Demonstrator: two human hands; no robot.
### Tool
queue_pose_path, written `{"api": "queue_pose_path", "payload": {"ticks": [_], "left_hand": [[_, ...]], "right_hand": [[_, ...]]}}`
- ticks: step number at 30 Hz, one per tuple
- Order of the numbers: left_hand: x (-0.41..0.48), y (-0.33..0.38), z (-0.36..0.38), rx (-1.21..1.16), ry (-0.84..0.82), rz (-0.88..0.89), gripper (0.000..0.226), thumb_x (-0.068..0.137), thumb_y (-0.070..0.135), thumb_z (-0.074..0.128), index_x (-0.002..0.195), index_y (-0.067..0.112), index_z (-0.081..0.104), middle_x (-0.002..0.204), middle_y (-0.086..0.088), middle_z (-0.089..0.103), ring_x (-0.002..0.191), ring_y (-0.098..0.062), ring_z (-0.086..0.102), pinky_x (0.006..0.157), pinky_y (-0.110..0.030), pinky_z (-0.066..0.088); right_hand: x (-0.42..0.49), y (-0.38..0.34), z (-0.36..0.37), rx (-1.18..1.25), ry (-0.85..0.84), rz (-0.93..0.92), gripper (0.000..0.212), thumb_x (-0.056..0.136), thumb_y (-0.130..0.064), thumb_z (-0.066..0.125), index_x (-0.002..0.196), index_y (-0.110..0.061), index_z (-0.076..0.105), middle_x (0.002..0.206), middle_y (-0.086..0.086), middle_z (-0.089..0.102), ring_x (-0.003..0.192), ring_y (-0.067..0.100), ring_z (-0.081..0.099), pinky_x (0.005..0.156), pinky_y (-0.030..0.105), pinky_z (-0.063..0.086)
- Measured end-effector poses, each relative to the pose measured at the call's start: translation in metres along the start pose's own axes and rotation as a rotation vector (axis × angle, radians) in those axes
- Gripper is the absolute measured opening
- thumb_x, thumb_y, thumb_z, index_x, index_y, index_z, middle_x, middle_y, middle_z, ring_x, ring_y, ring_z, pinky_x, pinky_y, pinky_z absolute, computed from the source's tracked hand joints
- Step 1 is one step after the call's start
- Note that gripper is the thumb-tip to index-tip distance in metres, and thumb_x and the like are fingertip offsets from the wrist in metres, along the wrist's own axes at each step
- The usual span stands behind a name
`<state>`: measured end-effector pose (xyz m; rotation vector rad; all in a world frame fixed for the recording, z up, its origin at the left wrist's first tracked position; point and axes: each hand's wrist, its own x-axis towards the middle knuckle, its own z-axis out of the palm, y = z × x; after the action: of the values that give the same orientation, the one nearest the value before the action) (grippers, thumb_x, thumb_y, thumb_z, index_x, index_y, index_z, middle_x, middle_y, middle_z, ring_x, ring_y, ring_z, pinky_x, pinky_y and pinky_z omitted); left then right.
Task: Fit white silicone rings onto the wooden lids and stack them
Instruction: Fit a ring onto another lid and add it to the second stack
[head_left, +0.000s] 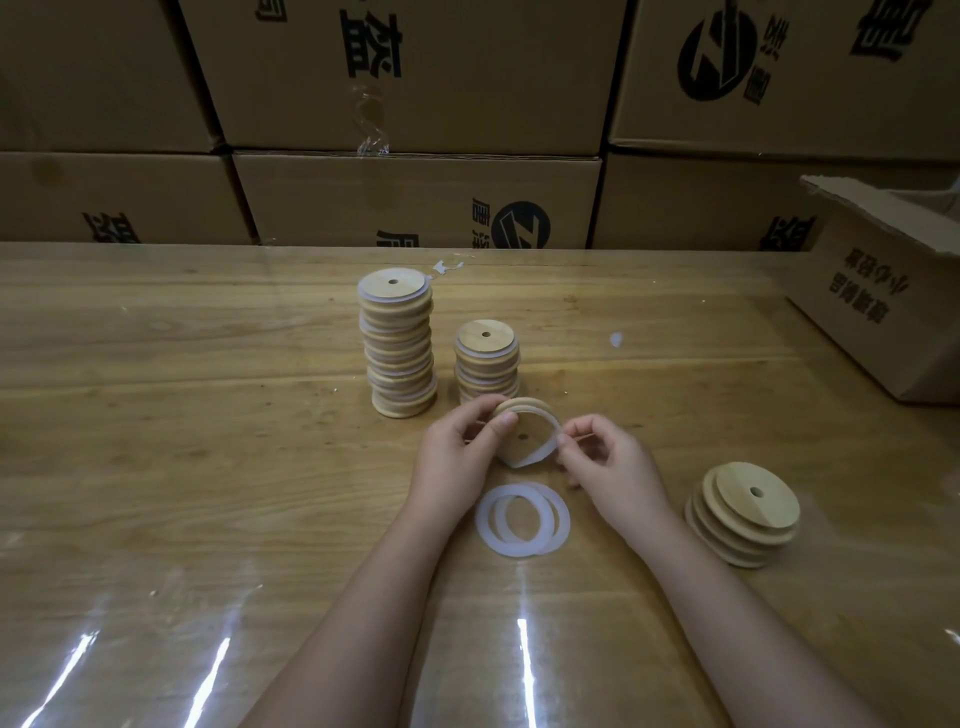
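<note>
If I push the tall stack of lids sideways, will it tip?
Probably yes: the tall stack is narrow for its height, and its layers sit unevenly offset. Pushed high, it would likely topple; pushed low, it may slide on the glossy table.

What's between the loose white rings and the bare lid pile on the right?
Head view: only the right hand's wrist crosses between the loose rings and the bare lid pile; the table there is otherwise bare.

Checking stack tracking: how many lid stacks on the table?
3: tall stack back centre, shorter stack right of it, ringless stack near right. None seem hidden.
</note>
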<state>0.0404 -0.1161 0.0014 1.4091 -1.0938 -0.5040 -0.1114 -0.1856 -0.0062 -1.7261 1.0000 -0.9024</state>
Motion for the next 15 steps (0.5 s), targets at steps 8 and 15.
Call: {"api": "queue_pose_path", "payload": {"ticks": [8, 15], "left_hand": [[-0.0018, 0.0032, 0.0035, -0.037, -0.051, -0.036, 0.018, 0.086, 0.016, 0.066, 0.092, 0.034, 0.065, 0.088, 0.01, 0.07, 0.081, -0.014, 0.065, 0.075, -0.041, 0.056], [-0.0044, 0.0064, 0.0037, 0.031, -0.064, 0.048, 0.028, 0.083, 0.016, 0.07, 0.097, 0.039, 0.061, 0.09, 0.017, 0.067, 0.08, 0.001, 0.059, 0.071, -0.017, 0.049]], "right_hand": [[-0.0006, -0.0007, 0.0009, 0.01, 0.09, -0.019, 0.018, 0.082, -0.017, 0.066, 0.072, -0.031, 0.059, 0.071, 0.0, 0.064, 0.067, 0.027, 0.062, 0.067, 0.048, 0.054], [-0.0037, -0.0049, 0.0, 0.006, 0.097, -0.08, 0.027, 0.082, -0.016, 0.066, 0.075, -0.041, 0.06, 0.066, -0.004, 0.064, 0.065, 0.027, 0.061, 0.062, 0.045, 0.053]]}}
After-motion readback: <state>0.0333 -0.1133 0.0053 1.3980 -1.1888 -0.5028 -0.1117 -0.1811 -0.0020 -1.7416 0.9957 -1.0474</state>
